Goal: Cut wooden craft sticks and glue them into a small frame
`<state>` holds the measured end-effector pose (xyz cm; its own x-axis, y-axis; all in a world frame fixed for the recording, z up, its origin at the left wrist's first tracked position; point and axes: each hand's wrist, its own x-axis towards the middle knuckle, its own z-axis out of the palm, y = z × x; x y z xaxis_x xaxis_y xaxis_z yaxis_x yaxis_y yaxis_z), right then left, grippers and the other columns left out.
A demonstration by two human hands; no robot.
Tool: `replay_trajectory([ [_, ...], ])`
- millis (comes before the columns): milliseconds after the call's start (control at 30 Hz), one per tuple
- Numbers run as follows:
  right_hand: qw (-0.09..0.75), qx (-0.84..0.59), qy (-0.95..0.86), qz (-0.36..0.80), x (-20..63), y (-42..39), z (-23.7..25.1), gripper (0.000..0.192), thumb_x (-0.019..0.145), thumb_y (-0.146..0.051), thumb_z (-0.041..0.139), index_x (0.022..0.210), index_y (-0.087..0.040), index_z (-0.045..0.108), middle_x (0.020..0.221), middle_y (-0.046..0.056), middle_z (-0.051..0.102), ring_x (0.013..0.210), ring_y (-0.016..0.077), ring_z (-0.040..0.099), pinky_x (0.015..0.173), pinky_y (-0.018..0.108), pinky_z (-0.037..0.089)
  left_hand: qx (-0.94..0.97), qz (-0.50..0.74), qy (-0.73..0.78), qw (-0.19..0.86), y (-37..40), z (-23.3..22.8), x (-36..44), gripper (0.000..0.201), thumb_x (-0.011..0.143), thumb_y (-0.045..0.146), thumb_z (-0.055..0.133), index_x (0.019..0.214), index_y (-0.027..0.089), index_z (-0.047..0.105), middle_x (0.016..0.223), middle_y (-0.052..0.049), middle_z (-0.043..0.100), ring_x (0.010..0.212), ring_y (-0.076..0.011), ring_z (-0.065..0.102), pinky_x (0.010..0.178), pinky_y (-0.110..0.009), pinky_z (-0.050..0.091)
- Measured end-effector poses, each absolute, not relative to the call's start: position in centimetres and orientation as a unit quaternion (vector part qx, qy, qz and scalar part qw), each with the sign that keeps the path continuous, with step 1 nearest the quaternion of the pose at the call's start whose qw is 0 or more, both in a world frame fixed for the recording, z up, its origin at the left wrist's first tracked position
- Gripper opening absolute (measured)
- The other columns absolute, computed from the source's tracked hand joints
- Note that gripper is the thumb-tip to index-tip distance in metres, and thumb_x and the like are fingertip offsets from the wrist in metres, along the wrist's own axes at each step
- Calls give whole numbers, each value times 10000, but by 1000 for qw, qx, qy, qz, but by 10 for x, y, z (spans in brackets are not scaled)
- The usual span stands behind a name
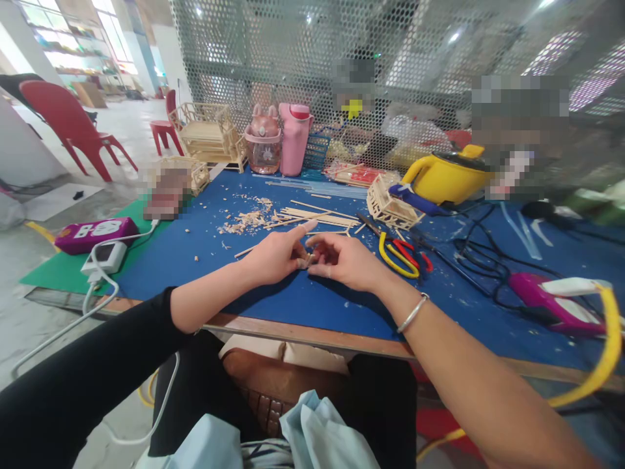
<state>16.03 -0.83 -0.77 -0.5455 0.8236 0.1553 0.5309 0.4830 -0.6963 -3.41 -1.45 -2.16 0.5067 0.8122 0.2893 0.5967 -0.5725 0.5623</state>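
Note:
My left hand (276, 254) and my right hand (347, 262) meet over the blue table mat, fingertips almost touching. Both are closed in a pinch around a small pale wooden piece (308, 260), mostly hidden by the fingers. Just beyond them lie thin wooden sticks (319, 217) and a heap of short wood offcuts (251, 221). To the right of my right hand rest pliers with yellow handles (398, 260) and a red-handled tool (410, 253). A small wooden slatted model (390, 203) stands behind these.
Pink bottles (294, 140) and larger wooden frames (209, 133) line the back left, before a perforated metal screen (293, 52). A yellow pot (452, 176) sits back right. Black cables (481, 254) and a purple device (551, 303) occupy the right; another purple device (97, 233) lies left.

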Motion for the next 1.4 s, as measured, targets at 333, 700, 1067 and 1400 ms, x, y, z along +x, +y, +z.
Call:
replay_trajectory([
  [333, 70, -503, -856, 98, 187, -8, 8, 85, 751, -171, 615, 759, -220, 685, 598, -3, 617, 532, 128, 523, 545, 254, 340, 891, 233, 332, 204, 1, -19, -42, 767, 762, 149, 561, 1443, 188, 209, 878, 20, 714, 980, -137, 622, 880, -247, 427],
  [700, 4, -453, -891, -5, 187, 26, 10, 142, 751, -180, 556, 726, -204, 694, 707, 48, 690, 693, 182, 607, 580, 259, 349, 844, 219, 451, 192, -26, -8, -9, 787, 753, 145, 555, 1447, 201, 187, 875, 14, 717, 817, -165, 656, 749, -262, 467],
  [1067, 172, -338, -905, 195, 196, 0, 21, 281, 705, -99, 547, 931, -154, 704, 812, 20, 703, 678, 125, 600, 608, 218, 425, 807, 293, 444, 255, -28, -22, 1, 776, 749, 117, 575, 1438, 198, 227, 837, 24, 724, 793, -129, 671, 773, -231, 484],
  [1400, 187, -307, -926, 113, 179, -10, 16, 122, 767, -167, 574, 759, -169, 695, 703, 4, 684, 621, 106, 583, 607, 220, 396, 827, 283, 421, 241, -29, -19, -7, 788, 732, 93, 558, 1439, 162, 217, 912, -9, 725, 840, -154, 669, 762, -236, 486],
])
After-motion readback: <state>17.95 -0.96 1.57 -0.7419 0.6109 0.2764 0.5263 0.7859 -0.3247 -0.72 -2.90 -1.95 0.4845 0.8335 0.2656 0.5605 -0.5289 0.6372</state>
